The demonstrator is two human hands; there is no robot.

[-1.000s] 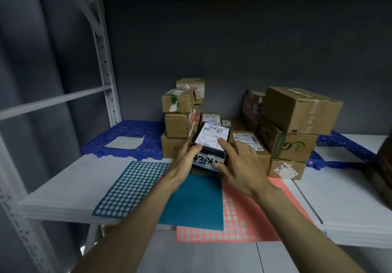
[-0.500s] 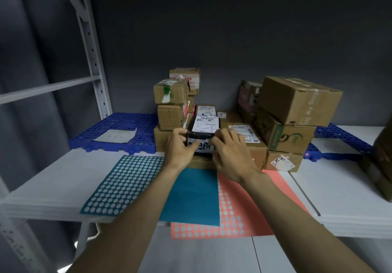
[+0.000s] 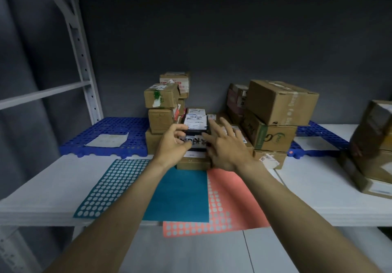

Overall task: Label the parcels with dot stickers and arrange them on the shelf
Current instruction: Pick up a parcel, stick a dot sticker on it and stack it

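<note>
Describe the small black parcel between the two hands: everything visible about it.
The black parcel is a small dark box with a white printed shipping label covering its top and white characters on its near side. It sits level on a flat brown carton at the front of the stacked parcels. The left hand curls against its left near corner; the right hand, fingers spread, touches its right side.

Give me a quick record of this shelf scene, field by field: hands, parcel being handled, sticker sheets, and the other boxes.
left hand: curled at the black parcel's front left edge
right hand: fingers spread, at its right side
black parcel: white label on top, on a brown box
sticker sheets: teal and coral, overlapping
other boxes: brown stacks left and right
</note>
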